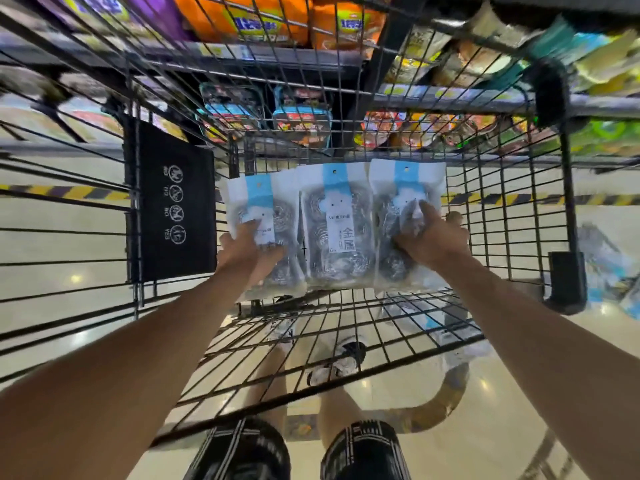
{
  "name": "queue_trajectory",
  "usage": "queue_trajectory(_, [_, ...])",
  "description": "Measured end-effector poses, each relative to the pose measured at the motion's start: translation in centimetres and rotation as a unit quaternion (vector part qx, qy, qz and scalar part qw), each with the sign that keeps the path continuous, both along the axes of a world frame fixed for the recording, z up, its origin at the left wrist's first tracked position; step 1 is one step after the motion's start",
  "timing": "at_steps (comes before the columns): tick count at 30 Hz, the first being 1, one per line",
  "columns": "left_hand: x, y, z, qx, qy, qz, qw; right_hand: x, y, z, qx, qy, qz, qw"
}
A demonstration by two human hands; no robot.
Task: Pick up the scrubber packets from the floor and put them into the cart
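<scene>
Head view: three scrubber packets (337,226) side by side, flat on wire floor of cart (502,216), far end, header cards pointing to shelves.

Left hand (247,245) fingers closed on left packet, thumb on top, likely squaring it to row. Right hand (433,237) thumb pressed on right packet, fingers wrapped round outer edge. Middle packet untouched, pinned between neighbours.

More packets (602,268) blurred on floor right of cart, so job probably unfinished. Flat row leaves stacking room.
</scene>
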State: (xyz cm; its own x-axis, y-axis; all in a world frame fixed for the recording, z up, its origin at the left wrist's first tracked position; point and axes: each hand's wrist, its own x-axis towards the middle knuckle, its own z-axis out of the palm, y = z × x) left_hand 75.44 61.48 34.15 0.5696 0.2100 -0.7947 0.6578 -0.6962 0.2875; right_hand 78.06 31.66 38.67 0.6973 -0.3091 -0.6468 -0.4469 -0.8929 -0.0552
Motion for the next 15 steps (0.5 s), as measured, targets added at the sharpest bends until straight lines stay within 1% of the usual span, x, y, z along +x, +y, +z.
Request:
queue_trajectory(3, [0.5,-0.5,4.9,0.010,-0.037,-0.057,0.998,-0.3,1.9,4.9,0.020,-0.035,0.039,0.998])
queue_trajectory(5, [0.9,-0.8,9.0,0.042,-0.067,-0.132,0.988,-0.7,2.9,8.4,0.038,-0.078,0.047,0.995])
queue_trajectory(8, [1.2,-1.4,15.4,0.099,-0.140,-0.251,0.953,-1.7,4.1,14.3,0.046,-0.122,0.071,0.989])
queue_trajectory(10, [1.1,-1.7,19.4,0.119,-0.186,-0.308,0.925,-2.8,4.8,18.2,0.032,-0.140,0.100,0.985])
queue_trajectory(13, [0.4,-2.6,25.3,0.120,-0.247,-0.347,0.897,-5.1,5.0,22.8,-0.011,-0.197,0.125,0.972])
queue_trajectory(15, [-0.5,-3.8,28.7,0.131,-0.271,-0.390,0.870,-7.2,4.5,24.9,-0.022,-0.231,0.103,0.967])
